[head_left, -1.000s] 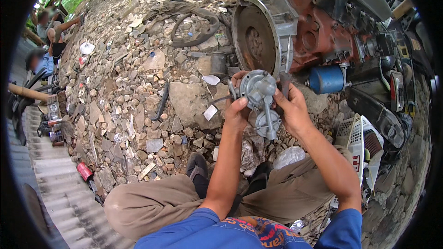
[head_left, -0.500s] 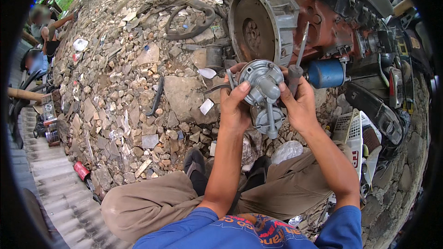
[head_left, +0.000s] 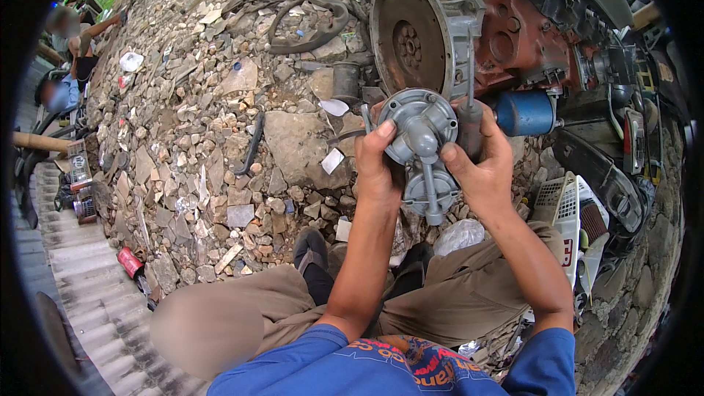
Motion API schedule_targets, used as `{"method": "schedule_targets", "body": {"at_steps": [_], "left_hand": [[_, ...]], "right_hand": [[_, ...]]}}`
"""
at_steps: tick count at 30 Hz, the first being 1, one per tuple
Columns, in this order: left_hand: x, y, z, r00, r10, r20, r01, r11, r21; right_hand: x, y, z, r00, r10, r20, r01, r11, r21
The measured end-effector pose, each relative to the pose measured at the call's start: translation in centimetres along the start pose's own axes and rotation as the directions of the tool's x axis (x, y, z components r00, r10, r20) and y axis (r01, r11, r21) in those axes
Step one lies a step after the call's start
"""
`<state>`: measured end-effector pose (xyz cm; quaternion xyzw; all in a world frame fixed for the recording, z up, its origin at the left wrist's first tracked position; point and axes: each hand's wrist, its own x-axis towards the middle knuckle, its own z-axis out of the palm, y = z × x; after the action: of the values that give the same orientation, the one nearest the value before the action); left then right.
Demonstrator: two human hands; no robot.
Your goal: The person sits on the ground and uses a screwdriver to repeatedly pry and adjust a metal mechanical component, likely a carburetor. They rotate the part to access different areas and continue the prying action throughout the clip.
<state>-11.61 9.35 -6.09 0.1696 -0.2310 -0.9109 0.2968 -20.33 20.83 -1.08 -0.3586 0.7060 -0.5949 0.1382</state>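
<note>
In front of my lap, both hands hold up a grey cast-metal pump (head_left: 424, 139), with a round screwed flange on top and a pipe-like arm running down to a smaller round housing. My left hand (head_left: 378, 169) is closed round its left side, thumb on the flange edge. A flat metal lever sticks up beside that thumb. My right hand (head_left: 480, 176) steadies the right side with its thumb and also grips a screwdriver (head_left: 470, 121) by its dark handle, the shaft pointing away from me. The fingers behind the pump are hidden.
A red-brown engine block (head_left: 506, 29) with a grey bell housing (head_left: 458, 22) lies just beyond my hands, a blue canister (head_left: 524, 113) on its side. A white plastic basket (head_left: 563, 209) stands right. Rubble (head_left: 183, 154) covers the ground; people (head_left: 73, 48) sit far left.
The pump has shifted slightly down and turned a little in my hands. The screwdriver now points more straight away instead of leaning right. My view has moved slightly.
</note>
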Motion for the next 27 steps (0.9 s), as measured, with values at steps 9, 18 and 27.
{"method": "schedule_targets", "body": {"at_steps": [9, 18, 27], "left_hand": [[0.6, -1.2, -1.3, 0.993, 0.102, -0.055, -0.098, 0.992, 0.073], [0.4, -1.6, -0.7, 0.986, 0.134, -0.098, -0.125, 0.988, 0.093], [0.2, -1.1, 0.0, 0.980, 0.177, -0.094, -0.148, 0.955, 0.255]], "right_hand": [[0.0, -1.6, 1.0, 0.986, 0.163, 0.037, -0.167, 0.972, 0.165], [-0.2, -1.8, 1.3, 0.985, 0.168, 0.038, -0.172, 0.957, 0.233], [-0.2, -1.7, 1.2, 0.983, 0.177, 0.044, -0.183, 0.951, 0.249]]}}
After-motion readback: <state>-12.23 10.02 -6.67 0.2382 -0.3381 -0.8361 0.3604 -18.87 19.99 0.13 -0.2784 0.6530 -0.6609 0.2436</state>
